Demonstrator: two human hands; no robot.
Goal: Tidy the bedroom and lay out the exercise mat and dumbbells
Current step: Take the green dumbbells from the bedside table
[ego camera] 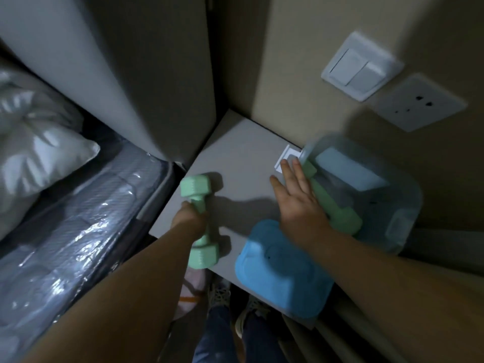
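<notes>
- The bed (65, 218), the largest thing in view, lies well off to the left of the left hand's knuckles; its mattress is wrapped in glossy, crinkled plastic film, with a soft white pillow (34, 158) crumpled at its head
- The bedside table (243, 158) is a flat, matte, pale grey slab with square corners, and both hands work over it
- A clear plastic storage box (387, 205) with rounded corners sits at the table's right side, just beyond the right fingertips; something pale blue and rectangular shows through it (too blurred to name)
- Its blue lid (282, 271), smooth moulded plastic with a raised rim, lies under the right wrist, off the box
- The left hand (191, 218) has its fingers wrapped round the bar of one mint-green dumbbell (200, 224), whose hexagonal, matte-coated heads stick out past the fist on both sides, low over the table's left edge
- The right hand (298, 197) is spread, fingers straight, pressing on or reaching over the second dumbbell (332, 205), which lies slantwise in the box beneath the palm; it does not appear to be gripped yet
- A white light switch (361, 66) and a wall socket (421, 103), hard and glossy, sit on the wall above the right fingertips
- By the look of it, the task stands partway: one dumbbell is in hand, the other about to be taken; no exercise mat is in view, so laying it out appears to remain, along with carrying both weights to it
</notes>
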